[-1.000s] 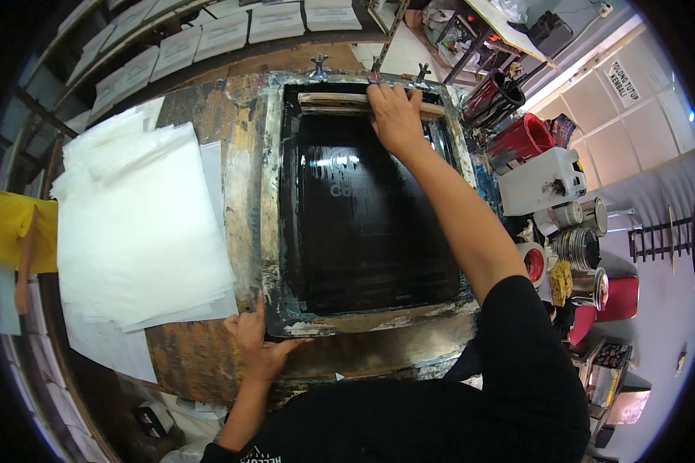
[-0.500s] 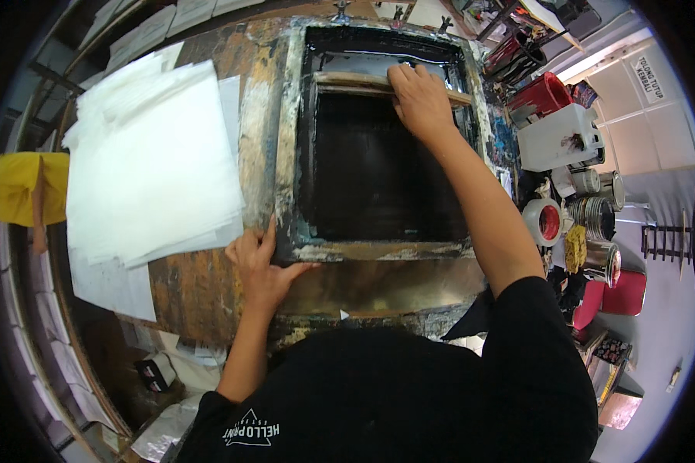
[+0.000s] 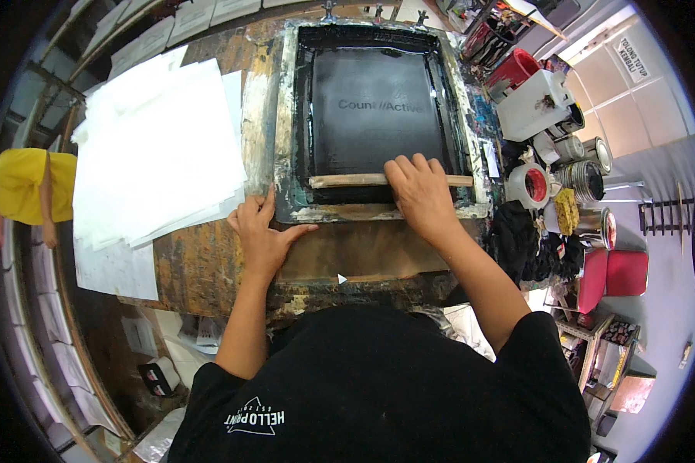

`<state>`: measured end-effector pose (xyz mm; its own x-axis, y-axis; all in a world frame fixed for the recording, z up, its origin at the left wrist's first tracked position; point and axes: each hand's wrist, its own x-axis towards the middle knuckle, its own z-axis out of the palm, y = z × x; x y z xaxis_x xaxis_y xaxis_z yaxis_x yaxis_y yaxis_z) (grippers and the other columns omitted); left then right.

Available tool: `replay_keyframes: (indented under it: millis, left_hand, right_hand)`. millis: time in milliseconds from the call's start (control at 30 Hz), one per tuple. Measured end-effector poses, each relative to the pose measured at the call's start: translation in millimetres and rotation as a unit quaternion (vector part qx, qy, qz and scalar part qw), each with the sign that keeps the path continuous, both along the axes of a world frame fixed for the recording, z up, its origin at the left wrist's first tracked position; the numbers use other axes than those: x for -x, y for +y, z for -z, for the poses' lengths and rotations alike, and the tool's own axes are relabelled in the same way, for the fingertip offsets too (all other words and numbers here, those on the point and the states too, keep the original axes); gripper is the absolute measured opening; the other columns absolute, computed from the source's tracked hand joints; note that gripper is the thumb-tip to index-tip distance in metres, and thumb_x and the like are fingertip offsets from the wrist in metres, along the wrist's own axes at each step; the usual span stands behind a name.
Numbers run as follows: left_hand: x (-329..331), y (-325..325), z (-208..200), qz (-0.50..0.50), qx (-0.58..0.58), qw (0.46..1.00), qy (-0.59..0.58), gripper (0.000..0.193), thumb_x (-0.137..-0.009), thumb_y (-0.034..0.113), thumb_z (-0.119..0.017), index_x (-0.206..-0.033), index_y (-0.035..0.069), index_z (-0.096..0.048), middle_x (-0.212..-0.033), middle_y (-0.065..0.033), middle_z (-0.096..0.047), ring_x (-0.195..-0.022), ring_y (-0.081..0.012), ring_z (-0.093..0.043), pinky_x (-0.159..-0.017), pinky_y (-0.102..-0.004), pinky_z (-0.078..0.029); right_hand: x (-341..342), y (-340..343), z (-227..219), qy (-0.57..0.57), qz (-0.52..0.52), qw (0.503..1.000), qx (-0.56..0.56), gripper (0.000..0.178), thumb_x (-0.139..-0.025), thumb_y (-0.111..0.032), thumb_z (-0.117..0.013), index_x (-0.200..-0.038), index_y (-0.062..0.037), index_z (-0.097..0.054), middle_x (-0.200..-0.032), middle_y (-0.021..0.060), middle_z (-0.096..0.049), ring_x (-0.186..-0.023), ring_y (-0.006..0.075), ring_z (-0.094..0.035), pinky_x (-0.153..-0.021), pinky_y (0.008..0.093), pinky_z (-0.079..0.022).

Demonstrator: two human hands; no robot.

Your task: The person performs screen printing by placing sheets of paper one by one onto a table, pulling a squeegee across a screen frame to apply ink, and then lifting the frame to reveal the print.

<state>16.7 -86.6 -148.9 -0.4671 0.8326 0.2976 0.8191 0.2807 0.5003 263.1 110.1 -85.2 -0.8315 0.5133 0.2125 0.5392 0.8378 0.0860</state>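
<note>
A wooden-handled squeegee (image 3: 347,180) lies across the near end of a screen-printing frame (image 3: 336,212). My right hand (image 3: 423,193) is closed over the handle, right of its middle, with the fingers wrapped over its far side. Beyond the squeegee, dark ink coats the mesh (image 3: 378,143), where a line of lettering shows through. My left hand (image 3: 256,241) rests at the frame's near left corner, thumb stretched along the near edge and forefinger pointing away along the left side. The squeegee's blade is hidden under the handle.
White sheets (image 3: 158,147) lie in a loose stack left of the frame on a stained wooden table (image 3: 197,270). To the right stand a white jug (image 3: 534,108), a roll of tape (image 3: 528,185), several tins and dark rags (image 3: 517,235). A person in yellow (image 3: 31,185) is at far left.
My right hand has drawn the squeegee from the far end of the screen to the near end, uncovering the lettering on the mesh. My left hand has stayed at the corner.
</note>
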Motion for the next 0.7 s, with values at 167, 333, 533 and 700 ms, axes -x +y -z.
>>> replay_keyframes:
  millis: [167,333,533,700]
  left_hand:
    - [-3,1,-16,-0.006,0.0,0.999,-0.034,0.1,-0.062,0.049,-0.101,-0.144,0.002,-0.067,-0.126,-0.0157,-0.068,-0.12,-0.0347,-0.061,-0.109,-0.0477,-0.039]
    - [-23,25,-58,0.036,-0.235,0.89,-0.39,0.095,-0.079,0.044,-0.097,-0.152,-0.003,-0.057,-0.121,-0.0123,-0.075,-0.106,-0.0221,-0.071,-0.093,-0.036,-0.056]
    - [30,91,-87,0.148,-0.482,0.788,-0.354,0.079,-0.103,0.043,-0.074,-0.157,-0.007,-0.044,-0.127,-0.0174,-0.07,-0.105,-0.0239,-0.071,-0.097,-0.037,-0.057]
    - [138,197,-31,0.031,-0.314,0.919,-0.238,0.065,-0.108,0.035,-0.062,-0.158,0.0,-0.039,-0.126,-0.0203,-0.07,-0.1,-0.0294,-0.069,-0.097,-0.043,-0.054]
  right_hand:
    - [5,11,-30,-0.001,-0.014,1.0,0.01,0.032,-0.086,-0.024,-0.075,-0.11,-0.0116,-0.059,-0.103,0.0065,-0.061,-0.104,0.0279,-0.06,-0.087,0.0448,-0.044]
    - [-3,-18,-79,0.1,0.011,0.995,-0.028,0.053,-0.078,-0.042,-0.085,-0.114,-0.0106,-0.062,-0.105,0.0089,-0.059,-0.104,0.03,-0.058,-0.088,0.0472,-0.042]
    - [22,47,-167,0.213,-0.03,0.963,-0.163,0.046,-0.078,-0.042,-0.083,-0.104,-0.0107,-0.062,-0.094,0.0089,-0.064,-0.093,0.0315,-0.063,-0.081,0.0475,-0.049]
    - [53,80,-236,0.197,0.047,0.977,-0.062,0.05,-0.106,-0.052,-0.058,-0.079,-0.0087,-0.061,-0.073,0.0069,-0.063,-0.067,0.021,-0.056,-0.064,0.0371,-0.05]
